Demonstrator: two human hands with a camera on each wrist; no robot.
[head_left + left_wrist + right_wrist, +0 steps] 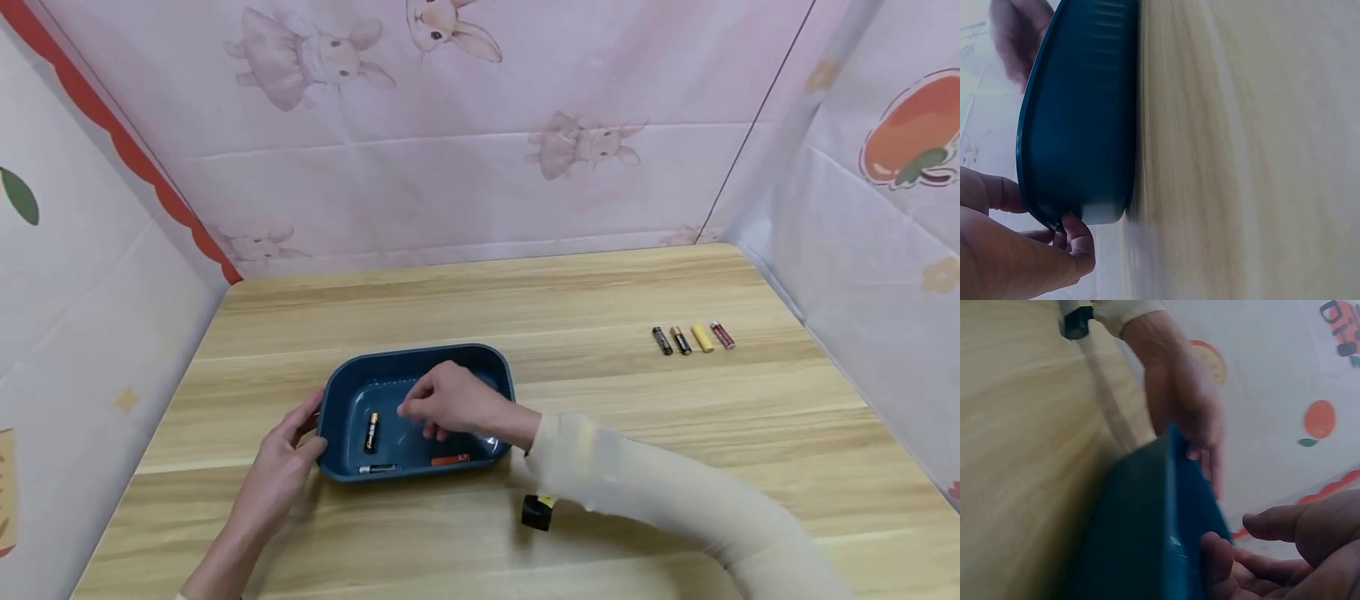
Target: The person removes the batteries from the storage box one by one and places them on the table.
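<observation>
A dark blue plastic tray [416,477] with rounded corners stands on the wooden table. My left hand [277,462] grips its left end, thumb at the near rim; the left wrist view shows those fingers [1079,240] curled at the tray's wall [1079,125]. Inside lie a black-and-gold battery [372,433], a dark battery with a silvery end [377,468] along the near wall, and an orange battery [450,459]. Over the tray's middle hovers my right hand [457,400], fingers loosely bent. In the right wrist view its thumb [1272,524] stands apart from the fingers, with nothing between them.
Several batteries lie in a row at the table's back right, among them a black one [662,341], a yellow one [702,338] and a dark red one [723,335]. A small black block [537,512] shows below my right sleeve [652,475]. Printed cloth walls [450,200] surround the table.
</observation>
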